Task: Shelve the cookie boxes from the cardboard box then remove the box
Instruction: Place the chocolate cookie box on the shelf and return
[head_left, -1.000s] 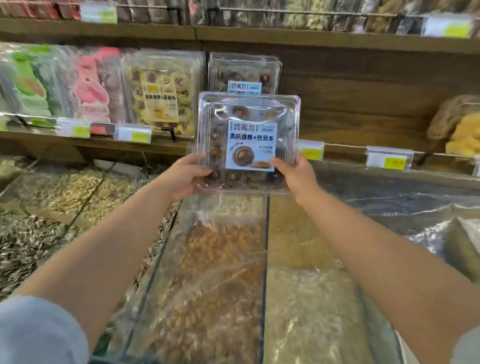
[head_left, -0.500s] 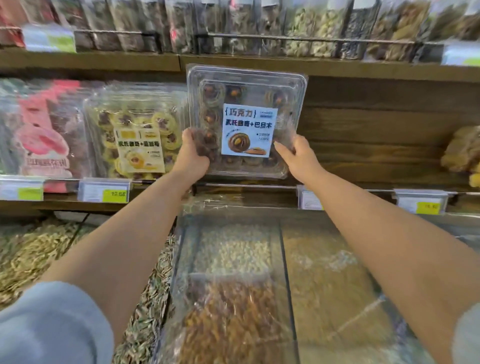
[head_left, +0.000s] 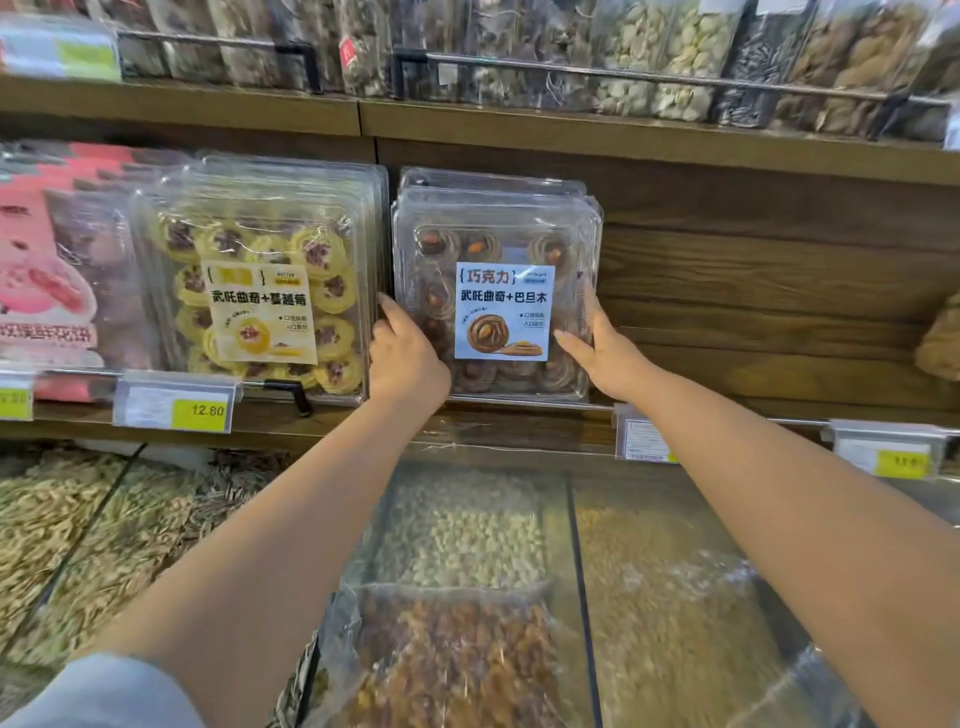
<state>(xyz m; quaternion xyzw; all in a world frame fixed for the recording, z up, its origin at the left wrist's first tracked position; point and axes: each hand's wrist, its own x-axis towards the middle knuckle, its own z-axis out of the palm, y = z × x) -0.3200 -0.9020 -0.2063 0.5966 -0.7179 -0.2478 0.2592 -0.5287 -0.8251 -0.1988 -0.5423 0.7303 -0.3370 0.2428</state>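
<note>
Bottom of frame: clear-lidded bulk bins (head_left: 467, 597) of nuts and dried fruit under your forearms. Mid frame, your left hand (head_left: 408, 358) grips the lower left edge of the chocolate cookie box (head_left: 496, 296), your right hand (head_left: 597, 345) grips its lower right edge, thumb on the front. Box stands upright on the wooden shelf (head_left: 753, 374) at frame centre, against another identical box (head_left: 493, 179) behind. Just left, yellow cookie boxes (head_left: 260, 280); price tag (head_left: 174, 408) below them.

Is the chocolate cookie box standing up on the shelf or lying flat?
Standing up. The chocolate cookie box sits on its edge on the shelf, label facing out, with the left hand and right hand on its sides.
</note>
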